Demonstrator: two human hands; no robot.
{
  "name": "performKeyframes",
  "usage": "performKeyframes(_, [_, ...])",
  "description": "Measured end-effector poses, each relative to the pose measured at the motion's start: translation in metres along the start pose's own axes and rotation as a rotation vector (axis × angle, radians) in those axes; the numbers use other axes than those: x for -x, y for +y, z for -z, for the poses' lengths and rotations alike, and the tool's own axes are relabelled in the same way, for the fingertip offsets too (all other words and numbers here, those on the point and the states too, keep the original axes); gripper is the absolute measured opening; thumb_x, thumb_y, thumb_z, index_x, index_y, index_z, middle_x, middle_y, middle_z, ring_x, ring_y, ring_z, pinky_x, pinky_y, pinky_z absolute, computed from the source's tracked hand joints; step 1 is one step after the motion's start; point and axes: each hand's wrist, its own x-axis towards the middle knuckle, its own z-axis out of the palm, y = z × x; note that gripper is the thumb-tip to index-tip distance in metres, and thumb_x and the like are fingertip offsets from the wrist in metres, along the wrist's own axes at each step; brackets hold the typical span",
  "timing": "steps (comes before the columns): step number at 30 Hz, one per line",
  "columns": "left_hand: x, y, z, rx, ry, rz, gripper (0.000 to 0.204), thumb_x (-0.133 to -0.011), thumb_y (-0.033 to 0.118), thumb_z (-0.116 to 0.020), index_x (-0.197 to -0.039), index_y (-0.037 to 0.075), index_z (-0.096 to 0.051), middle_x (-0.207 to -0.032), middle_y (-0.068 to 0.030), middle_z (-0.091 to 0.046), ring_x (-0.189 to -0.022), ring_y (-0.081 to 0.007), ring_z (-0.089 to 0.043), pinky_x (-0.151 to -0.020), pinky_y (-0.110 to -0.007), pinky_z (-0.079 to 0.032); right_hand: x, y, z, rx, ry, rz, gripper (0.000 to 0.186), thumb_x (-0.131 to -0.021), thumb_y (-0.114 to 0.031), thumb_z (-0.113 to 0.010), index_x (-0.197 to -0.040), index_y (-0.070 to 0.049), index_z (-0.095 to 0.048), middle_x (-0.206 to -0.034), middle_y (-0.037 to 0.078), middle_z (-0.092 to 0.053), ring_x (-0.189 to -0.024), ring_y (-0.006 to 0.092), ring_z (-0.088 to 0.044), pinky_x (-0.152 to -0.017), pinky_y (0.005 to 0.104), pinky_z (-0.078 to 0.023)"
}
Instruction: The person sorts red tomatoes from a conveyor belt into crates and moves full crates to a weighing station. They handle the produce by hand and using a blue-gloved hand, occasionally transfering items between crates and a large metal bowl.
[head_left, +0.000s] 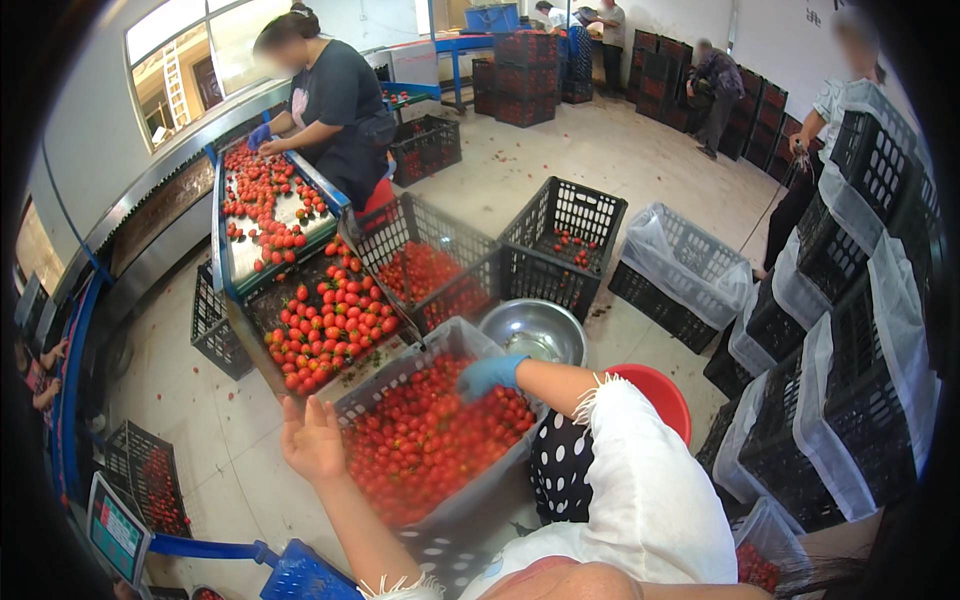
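Note:
A large crate with a pale plastic liner (468, 337) stands right in front of me, heaped with small red tomatoes (425, 430). Over its far right part is my right hand (490, 379) in a blue glove, just above or touching the tomatoes. Its fingers are blurred, and whatever may be in them is hidden. My left hand (312, 440) is bare and raised at the crate's left edge, fingers apart and holding nothing. Just beyond it, a dark tray (262, 312) with more tomatoes sits at the low end of a sorting chute (240, 262).
Beyond the crate are a steel bowl (535, 335), a red basin (655, 395) and black crates (560, 235). Lined crates (790, 440) are stacked high on the right. A scale display (115, 530) stands lower left. A co-worker (335, 110) sorts tomatoes at the chute; several people are farther back.

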Motion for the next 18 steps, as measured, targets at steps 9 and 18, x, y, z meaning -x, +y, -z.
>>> performKeyframes(9, [0.001, 0.001, -0.001, 0.000, 0.001, 0.004, 0.037, -0.085, 0.018, -0.045, -0.120, 0.007, -0.051, -0.121, -0.0081, -0.053, -0.109, -0.0313, -0.051, -0.096, -0.048, -0.037, 0.000, 0.002, 0.000, -0.046, 0.009, -0.019, 0.054, -0.072, -0.032, -0.064, -0.118, -0.005, -0.055, -0.107, 0.012, -0.062, -0.095, 0.0248, -0.060, -0.082, 0.0355, -0.046])
performKeyframes(18, [-0.002, -0.004, -0.006, 0.015, -0.023, 0.026, 0.037, -0.086, 0.017, -0.044, -0.120, 0.005, -0.051, -0.120, -0.0088, -0.053, -0.110, -0.0329, -0.051, -0.097, -0.051, -0.037, 0.044, 0.013, 0.033, -0.165, 0.130, 0.058, 0.046, -0.078, -0.032, -0.058, -0.115, -0.004, -0.056, -0.103, 0.014, -0.063, -0.092, 0.0243, -0.060, -0.079, 0.0346, -0.047])
